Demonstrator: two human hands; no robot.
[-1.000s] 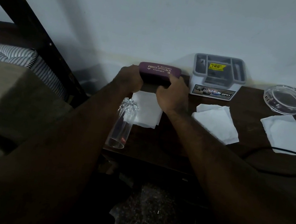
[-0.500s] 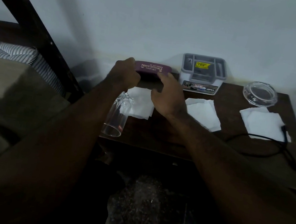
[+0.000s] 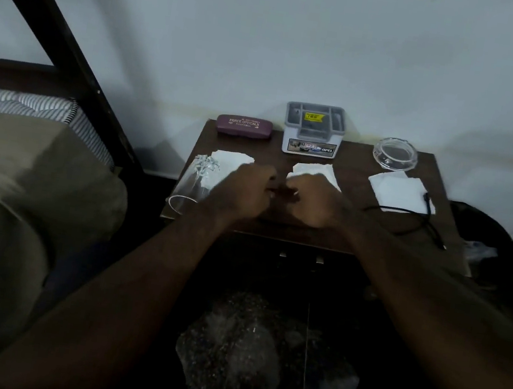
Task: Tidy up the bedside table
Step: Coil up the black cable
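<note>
A maroon spectacle case [image 3: 244, 126] lies at the back left of the dark wooden bedside table [image 3: 356, 162], against the wall. My left hand [image 3: 244, 189] and my right hand [image 3: 314, 199] hover side by side over the table's middle, fingers curled, holding nothing. A clear glass [image 3: 191, 184] lies on its side at the front left corner. White tissues lie on the left [image 3: 234, 157], in the middle [image 3: 313, 169] and on the right [image 3: 398, 192]. The hands partly cover the left and middle tissues.
A grey-and-white organiser box [image 3: 313, 131] stands at the back centre. A glass ashtray [image 3: 395, 153] sits at the back right. A black cable [image 3: 412, 214] runs over the right side. A bed [image 3: 20, 159] lies to the left, and a dark bin [image 3: 482, 234] to the right.
Both hands have let go of the spectacle case, which now rests at the back left, and have pulled back towards the table's middle. The camera has moved back.
</note>
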